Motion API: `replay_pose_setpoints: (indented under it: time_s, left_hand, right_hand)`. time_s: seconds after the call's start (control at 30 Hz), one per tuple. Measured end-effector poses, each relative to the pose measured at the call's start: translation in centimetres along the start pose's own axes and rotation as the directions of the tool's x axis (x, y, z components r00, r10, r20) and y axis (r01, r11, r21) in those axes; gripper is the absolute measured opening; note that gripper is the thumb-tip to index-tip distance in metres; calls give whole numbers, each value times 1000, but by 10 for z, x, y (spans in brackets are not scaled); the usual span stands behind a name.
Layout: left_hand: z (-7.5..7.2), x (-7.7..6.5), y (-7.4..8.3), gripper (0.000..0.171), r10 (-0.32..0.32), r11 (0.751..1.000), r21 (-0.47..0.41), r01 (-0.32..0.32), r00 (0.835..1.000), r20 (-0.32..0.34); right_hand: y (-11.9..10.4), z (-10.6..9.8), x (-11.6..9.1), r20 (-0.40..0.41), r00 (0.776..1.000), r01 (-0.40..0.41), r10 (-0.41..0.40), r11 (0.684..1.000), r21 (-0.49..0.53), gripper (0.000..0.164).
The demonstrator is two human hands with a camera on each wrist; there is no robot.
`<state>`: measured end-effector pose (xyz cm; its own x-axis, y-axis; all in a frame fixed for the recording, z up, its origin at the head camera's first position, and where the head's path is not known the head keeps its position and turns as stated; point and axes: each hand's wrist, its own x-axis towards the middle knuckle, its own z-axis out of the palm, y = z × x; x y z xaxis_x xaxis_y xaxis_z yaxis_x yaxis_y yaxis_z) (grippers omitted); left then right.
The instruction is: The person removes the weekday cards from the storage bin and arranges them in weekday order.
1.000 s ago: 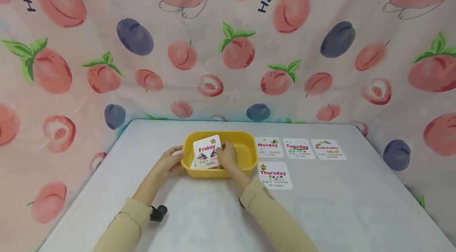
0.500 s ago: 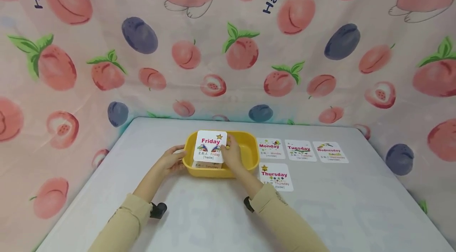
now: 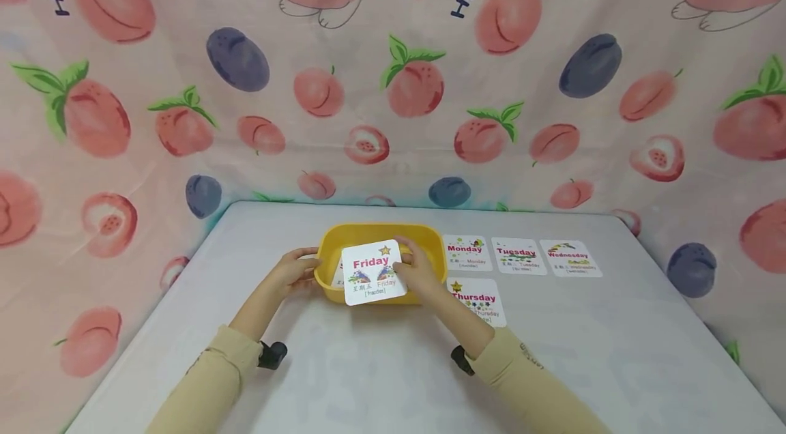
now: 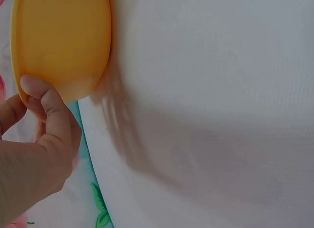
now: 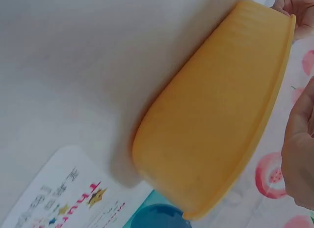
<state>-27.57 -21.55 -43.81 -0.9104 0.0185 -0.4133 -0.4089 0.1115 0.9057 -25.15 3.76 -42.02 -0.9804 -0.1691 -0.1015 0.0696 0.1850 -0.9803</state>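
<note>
My left hand (image 3: 296,269) pinches the left rim of a yellow plastic basket (image 4: 64,41), thumb and fingers on either side of the edge in the left wrist view. Between the thumb and fingers of my right hand (image 3: 422,275) is a white square card reading "Friday" (image 3: 371,282), with a star and coloured drawings. The card is held slightly tilted over the front of the basket, hiding part of it. Inside lies another card (image 3: 337,278), mostly covered. In the right wrist view the right hand (image 5: 299,154) shows only partly at the right edge, and its card is out of sight.
Right of the basket, cards reading "Monday" (image 3: 468,255), "Tuesday" (image 3: 519,258) and "Wednesday" (image 3: 571,259) lie in a row on the white table (image 3: 368,372). Below "Monday" is "Thursday" (image 3: 485,287), partly behind the right forearm. A fruit-patterned cloth (image 3: 393,181) hangs behind.
The right hand has lifted the "Friday" card out of the basket and brought it toward me and slightly right, uncovering some of the card beneath. The left hand stays on the rim.
</note>
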Motion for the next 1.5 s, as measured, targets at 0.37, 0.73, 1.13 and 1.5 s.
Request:
replay_pose_setpoints:
  time_s: [0.37, 0.73, 1.13, 1.5]
  left_hand:
    - [4, -2, 0, 50, 4, 995, -100, -1, 999, 35]
    - [4, -4, 1, 50, -3, 996, -84, 5, 1000, 28]
    - [5, -7, 0, 47, 0, 999, 47, 1, 1000, -30]
    - [2, 0, -1, 47, 3, 998, 60, 1, 998, -61]
  right_hand:
    - [0, -56, -30, 69, 998, 2, 5, 995, -102, 53]
    - [16, -105, -56, 39, 993, -96, 110, 963, -252, 53]
    - [32, -137, -76, -32, 988, -152, 150, 930, -336, 54]
    - [51, -171, -79, -148, 981, -184, 126, 845, -502, 73]
